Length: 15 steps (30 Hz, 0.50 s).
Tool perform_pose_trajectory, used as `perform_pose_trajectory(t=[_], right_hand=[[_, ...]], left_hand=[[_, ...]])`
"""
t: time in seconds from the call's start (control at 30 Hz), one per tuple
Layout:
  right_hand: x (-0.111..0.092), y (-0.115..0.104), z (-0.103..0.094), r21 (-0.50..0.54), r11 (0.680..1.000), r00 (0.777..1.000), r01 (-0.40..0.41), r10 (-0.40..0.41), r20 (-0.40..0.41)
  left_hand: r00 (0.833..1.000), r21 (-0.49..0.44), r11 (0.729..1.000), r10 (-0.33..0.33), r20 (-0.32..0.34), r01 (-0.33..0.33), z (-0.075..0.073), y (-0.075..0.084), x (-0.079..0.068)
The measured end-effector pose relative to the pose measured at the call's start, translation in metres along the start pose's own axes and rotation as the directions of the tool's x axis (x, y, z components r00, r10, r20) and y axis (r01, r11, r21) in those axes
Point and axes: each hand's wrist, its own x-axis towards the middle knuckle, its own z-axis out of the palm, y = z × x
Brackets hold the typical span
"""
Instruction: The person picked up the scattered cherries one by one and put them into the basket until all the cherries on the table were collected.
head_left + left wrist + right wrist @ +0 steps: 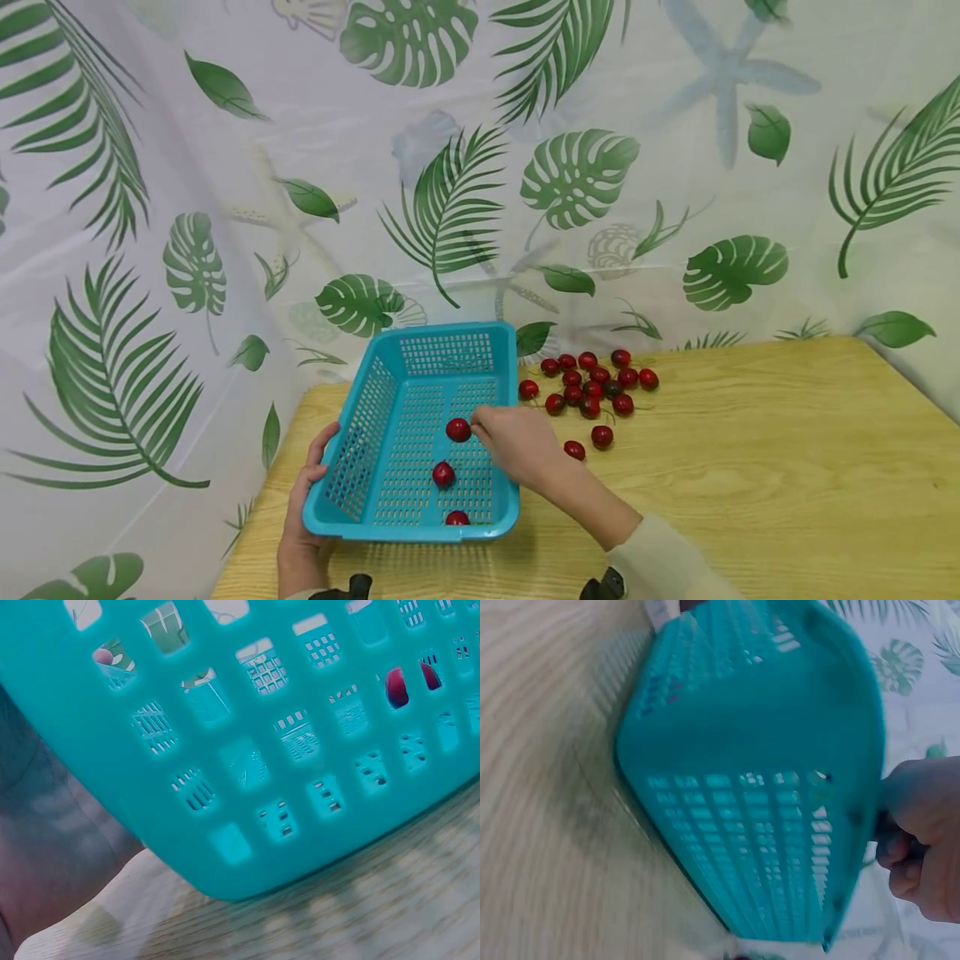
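Our right grip (517, 443) pinches a cherry (458, 430) over the blue basket (405, 531), near the tabletop's (750, 475) left edge; our left grip (302, 508) holds the basket's side. Cherries seem light and slippery, so we'd pinch gently.

A plain cream sleeve (671, 562) covers part of the right arm (596, 504); nearer the desk's (765, 467) left edge, a sliver of pale cuff (302, 594) shows. Black gear (604, 585) sits by the sleeve, a black knob (360, 585) by the cuff.
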Motion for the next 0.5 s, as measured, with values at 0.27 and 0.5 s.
perform_pose_trajectory(t=[0.27,0.5], right_hand=[[0.015,-0.015,0.014,-0.134,0.990,0.951,0.046,-0.002,0.309],[0.013,-0.019,0.023,-0.080,0.995,0.899,0.064,-0.022,0.437]], left_hand=[[1.000,0.000,1.000,0.017,0.019,-0.017,0.001,0.005,0.005],[0.999,-0.029,1.000,-0.010,0.033,0.011,-0.001,0.003,-0.001]])
